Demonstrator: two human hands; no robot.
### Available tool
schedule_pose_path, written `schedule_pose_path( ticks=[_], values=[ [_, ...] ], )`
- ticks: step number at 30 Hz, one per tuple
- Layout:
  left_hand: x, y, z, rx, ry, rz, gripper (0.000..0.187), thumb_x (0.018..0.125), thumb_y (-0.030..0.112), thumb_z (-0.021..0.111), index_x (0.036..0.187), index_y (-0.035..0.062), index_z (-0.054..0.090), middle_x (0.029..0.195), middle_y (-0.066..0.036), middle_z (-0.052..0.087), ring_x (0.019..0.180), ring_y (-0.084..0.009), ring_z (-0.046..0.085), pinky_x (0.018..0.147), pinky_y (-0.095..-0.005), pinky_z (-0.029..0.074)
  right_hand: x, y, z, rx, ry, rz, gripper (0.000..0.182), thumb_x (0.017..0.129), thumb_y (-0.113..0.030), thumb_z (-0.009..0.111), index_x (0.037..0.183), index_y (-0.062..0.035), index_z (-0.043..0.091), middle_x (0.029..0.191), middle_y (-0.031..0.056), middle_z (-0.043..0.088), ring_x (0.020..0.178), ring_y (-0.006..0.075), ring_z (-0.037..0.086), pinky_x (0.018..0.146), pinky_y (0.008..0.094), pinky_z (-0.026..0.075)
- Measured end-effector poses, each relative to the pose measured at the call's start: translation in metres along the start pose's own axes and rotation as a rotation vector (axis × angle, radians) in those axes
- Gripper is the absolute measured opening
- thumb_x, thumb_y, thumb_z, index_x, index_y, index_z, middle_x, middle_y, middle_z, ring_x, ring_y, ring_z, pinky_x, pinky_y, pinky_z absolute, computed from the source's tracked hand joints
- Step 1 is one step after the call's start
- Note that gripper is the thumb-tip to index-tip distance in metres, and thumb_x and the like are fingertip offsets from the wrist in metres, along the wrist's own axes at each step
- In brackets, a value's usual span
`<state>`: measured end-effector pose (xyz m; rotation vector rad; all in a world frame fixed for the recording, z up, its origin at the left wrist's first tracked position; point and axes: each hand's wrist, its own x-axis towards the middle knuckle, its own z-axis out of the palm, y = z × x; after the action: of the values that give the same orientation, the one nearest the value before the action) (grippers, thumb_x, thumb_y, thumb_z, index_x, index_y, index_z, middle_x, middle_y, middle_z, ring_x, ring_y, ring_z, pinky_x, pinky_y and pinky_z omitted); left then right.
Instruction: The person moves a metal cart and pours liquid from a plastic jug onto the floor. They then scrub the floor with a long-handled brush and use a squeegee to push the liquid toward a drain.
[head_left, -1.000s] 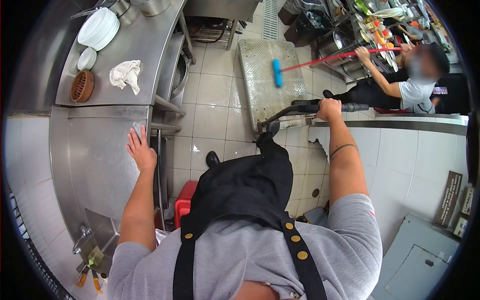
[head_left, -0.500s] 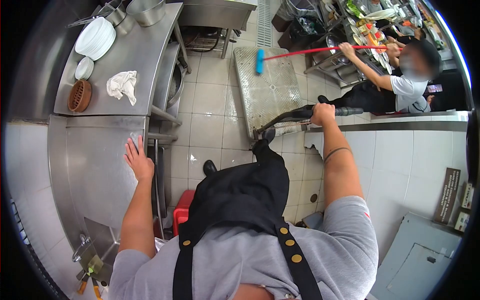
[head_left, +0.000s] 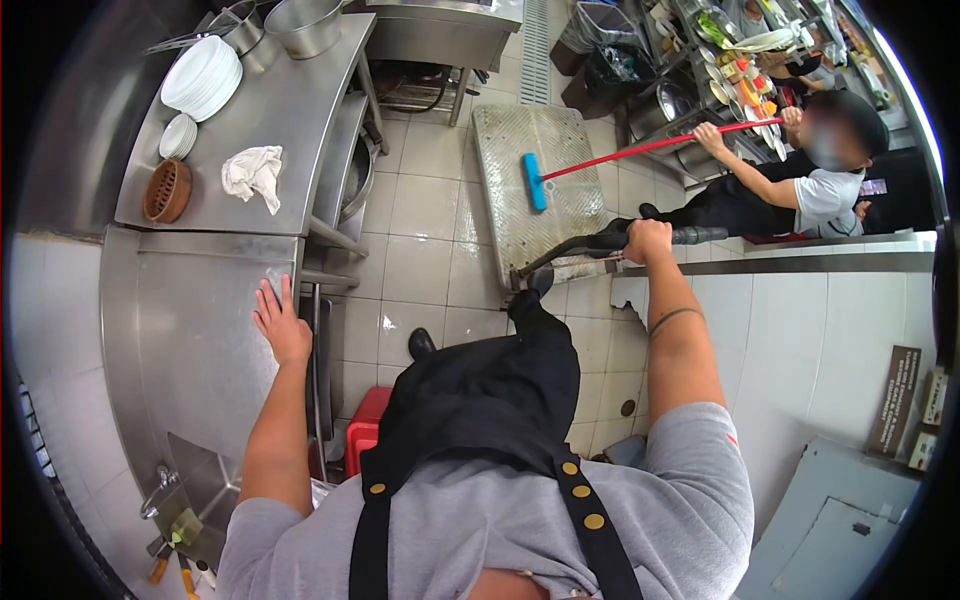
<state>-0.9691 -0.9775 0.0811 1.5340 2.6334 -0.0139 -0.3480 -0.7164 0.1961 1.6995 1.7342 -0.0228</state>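
Observation:
My left hand (head_left: 283,322) lies flat with fingers spread on the steel counter (head_left: 190,300), near its right edge. My right hand (head_left: 648,242) is closed round the black handle (head_left: 590,243) of a platform trolley. The trolley's grey, ridged deck (head_left: 535,130) looks wet and stained and lies on the floor ahead of me. On the deck rests a blue brush head (head_left: 534,182) on a red pole (head_left: 640,149). A co-worker (head_left: 815,190) at the right grips that pole with both hands.
White plates (head_left: 203,78), a brown basket (head_left: 167,191), a white cloth (head_left: 253,175) and metal pots (head_left: 302,28) stand on the left table. A sink (head_left: 205,490) is at lower left, with a red stool-like object (head_left: 368,425) beside my legs. Bins (head_left: 615,68) stand beyond the trolley.
The blue brush head has moved down the trolley deck, nearer to me, and the co-worker's arms have shifted with the pole. Both my hands stay in place.

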Motion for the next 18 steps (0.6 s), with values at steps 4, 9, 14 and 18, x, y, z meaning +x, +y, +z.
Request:
schedule_pose_path(
  ticks=[4,9,14,18],
  values=[
    [0.000,0.002,-0.003,-0.002,-0.015,-0.001,0.103,0.079,-0.004,0.065,0.164,0.0335,0.022,0.172,-0.011,0.016,0.158,-0.0335,0.017,0.126,-0.0567,0.016,0.001,0.002,0.005,-0.002,0.000,-0.003,0.032,0.076,-0.024,0.074,0.106,-0.0127,0.078,0.111,0.0110,0.077,0.107,0.0286,0.073,0.093,0.0425,0.049],
    [0.000,-0.001,0.003,-0.001,0.005,0.008,0.103,0.078,-0.003,0.066,0.164,0.0334,0.022,0.172,-0.011,0.016,0.157,-0.0335,0.018,0.125,-0.0567,0.017,0.003,0.000,0.005,0.002,0.030,0.004,0.032,0.074,-0.025,0.075,0.103,-0.0128,0.078,0.108,0.0111,0.077,0.106,0.0286,0.073,0.092,0.0424,0.049],
    [0.000,0.001,0.000,0.023,0.007,0.012,0.104,0.078,-0.003,0.067,0.164,0.0326,0.022,0.172,-0.010,0.016,0.157,-0.0336,0.018,0.125,-0.0566,0.018,0.006,0.002,0.008,0.008,0.044,0.010,0.030,0.074,-0.026,0.075,0.100,-0.0129,0.079,0.106,0.0107,0.078,0.103,0.0287,0.074,0.091,0.0424,0.049],
    [-0.001,0.000,0.002,0.003,0.016,0.017,0.104,0.077,-0.004,0.066,0.164,0.0321,0.022,0.172,-0.011,0.016,0.157,-0.0339,0.019,0.125,-0.0564,0.018,0.008,0.003,0.011,0.021,0.043,0.004,0.029,0.073,-0.026,0.075,0.100,-0.0139,0.078,0.106,0.0114,0.078,0.102,0.0290,0.074,0.091,0.0428,0.050]
  ],
)
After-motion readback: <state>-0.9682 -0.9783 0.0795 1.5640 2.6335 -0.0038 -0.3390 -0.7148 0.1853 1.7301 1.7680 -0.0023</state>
